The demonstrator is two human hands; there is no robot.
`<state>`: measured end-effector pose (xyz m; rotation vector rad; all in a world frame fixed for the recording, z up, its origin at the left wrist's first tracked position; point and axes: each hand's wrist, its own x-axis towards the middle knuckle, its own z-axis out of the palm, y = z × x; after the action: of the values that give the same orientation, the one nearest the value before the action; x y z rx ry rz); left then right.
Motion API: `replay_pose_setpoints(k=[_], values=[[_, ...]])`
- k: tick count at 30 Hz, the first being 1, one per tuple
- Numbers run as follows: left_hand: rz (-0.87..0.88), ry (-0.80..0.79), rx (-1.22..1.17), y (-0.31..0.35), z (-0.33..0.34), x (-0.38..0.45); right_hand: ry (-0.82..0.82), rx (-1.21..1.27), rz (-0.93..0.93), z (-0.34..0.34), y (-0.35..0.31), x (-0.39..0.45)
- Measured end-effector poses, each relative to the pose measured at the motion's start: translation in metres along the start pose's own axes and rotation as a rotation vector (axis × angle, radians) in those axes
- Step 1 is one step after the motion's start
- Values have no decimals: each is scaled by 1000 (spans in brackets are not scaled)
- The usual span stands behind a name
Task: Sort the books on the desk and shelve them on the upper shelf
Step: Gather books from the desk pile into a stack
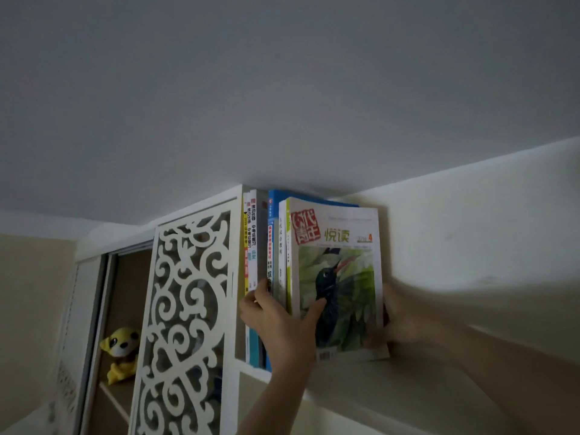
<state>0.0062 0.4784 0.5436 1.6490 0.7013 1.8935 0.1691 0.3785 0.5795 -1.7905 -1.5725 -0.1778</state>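
Magazine (340, 277) upright, green bird cover, red title, gripped by both hands

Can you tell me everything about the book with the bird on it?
The bird magazine is thin, with a glossy-looking paper cover: red and green Chinese title, an orange 4, and a painted dark bird with a long beak among green leaves. A barcode sits at its bottom corner. It stands upright at the right end of the row of books on the upper shelf. The left hand holds its spine side; the right hand presses its outer edge.
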Motion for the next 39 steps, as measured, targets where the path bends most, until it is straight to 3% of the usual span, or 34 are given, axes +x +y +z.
replay_pose_setpoints(k=[3,5,9,11,15,20,24,26,29,31,39], values=[[100,-106,79,-15,-7,-6,95,-459,116,-4,-9,-3],[181,-137,119,-28,-18,-14,121,-534,217,0,-6,3],[321,-194,167,-44,-40,-24,227,-263,386,12,3,21],[348,-217,148,-45,-44,-24,203,-156,398,16,4,28],[341,-197,197,-42,-42,-22,97,-62,367,30,-8,34],[403,-51,308,-46,-36,-27,145,5,405,42,-16,36],[432,-103,493,-41,-33,-28,180,119,461,33,-24,30],[449,-136,480,-41,-37,-28,98,202,441,32,-31,22],[517,-155,349,-43,-47,-26,-92,107,235,31,-40,11],[567,-157,357,-46,-49,-22,-176,79,202,36,-42,8],[727,-218,434,-58,-52,-14,-168,194,263,52,-58,-2]])
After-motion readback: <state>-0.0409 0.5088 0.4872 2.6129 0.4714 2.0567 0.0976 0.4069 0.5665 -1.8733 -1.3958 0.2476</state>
